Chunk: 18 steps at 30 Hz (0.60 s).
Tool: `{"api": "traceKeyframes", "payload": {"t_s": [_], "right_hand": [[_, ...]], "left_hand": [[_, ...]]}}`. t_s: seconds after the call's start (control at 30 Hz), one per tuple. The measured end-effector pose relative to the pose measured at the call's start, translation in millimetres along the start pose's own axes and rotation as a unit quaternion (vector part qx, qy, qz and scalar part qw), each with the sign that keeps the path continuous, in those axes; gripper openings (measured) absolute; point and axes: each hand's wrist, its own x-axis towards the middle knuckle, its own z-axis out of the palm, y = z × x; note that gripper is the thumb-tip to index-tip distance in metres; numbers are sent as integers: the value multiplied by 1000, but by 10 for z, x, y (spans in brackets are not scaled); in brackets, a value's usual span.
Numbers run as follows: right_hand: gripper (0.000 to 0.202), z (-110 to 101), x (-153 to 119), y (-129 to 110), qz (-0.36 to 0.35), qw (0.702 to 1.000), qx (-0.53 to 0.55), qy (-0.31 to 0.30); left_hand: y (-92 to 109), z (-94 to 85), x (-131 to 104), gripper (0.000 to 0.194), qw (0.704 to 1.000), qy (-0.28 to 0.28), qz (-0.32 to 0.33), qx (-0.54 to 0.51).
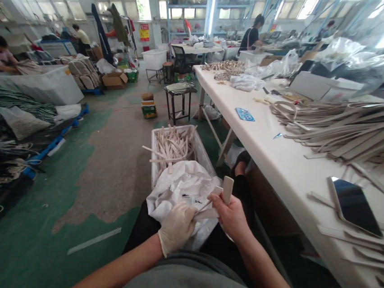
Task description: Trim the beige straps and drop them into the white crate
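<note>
My left hand [177, 227], in a pale glove, is closed around one part of a beige flat strap [207, 214] above my lap. My right hand [233, 216], bare, pinches the strap between thumb and fingers. A rounded strap end [228, 188] sticks up above the right hand, and a second pale end shows beside the thumb. Whether these are one folded strap or two, I cannot tell. Beneath both hands a white plastic sack [178, 181] lies across my lap. It reaches over the near side of a white crate [152, 166] that holds many short beige straps [175, 145].
At my right stands a long white table [263, 150] with piled beige straps [356, 123], a phone [356, 205], a blue card [245, 114] and plastic bags. Ahead is a black stool [179, 90]. Stacked goods lie on a blue pallet [43, 151] at left. Other people work farther off.
</note>
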Motion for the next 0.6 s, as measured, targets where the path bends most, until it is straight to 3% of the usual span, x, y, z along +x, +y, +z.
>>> {"api": "traceKeyframes", "payload": {"t_s": [0.07, 0.13, 0.17, 0.23, 0.3, 0.37, 0.43, 0.5, 0.6], "right_hand": [[44, -121, 44, -51, -6, 999, 21, 26], [44, -268, 111, -135, -15, 998, 35, 54], [45, -351, 151, -177, -20, 996, 40, 75], [45, -520, 232, -230, -31, 992, 37, 119], [44, -679, 294, -198, -37, 990, 19, 138], [48, -816, 326, -56, -32, 991, -6, 127], [54, -931, 322, 180, -4, 994, -38, 105], [53, -1023, 292, 451, 35, 993, -75, 88], [48, -1086, 260, 752, 69, 988, -110, 79]], "left_hand": [[-94, -6, -50, 9, 999, -27, -33, -33], [-185, -59, -104, 12, 979, -96, -95, -151], [-236, -92, -139, 18, 951, -144, -135, -240], [-352, -153, -229, 28, 852, -233, -209, -420], [-474, -201, -326, 31, 753, -259, -250, -550], [-574, -253, -388, 30, 689, -220, -259, -640], [-638, -334, -367, 29, 646, -158, -252, -703], [-673, -459, -226, 29, 640, -104, -248, -720], [-732, -711, 238, 32, 679, -38, -240, -693]]}}
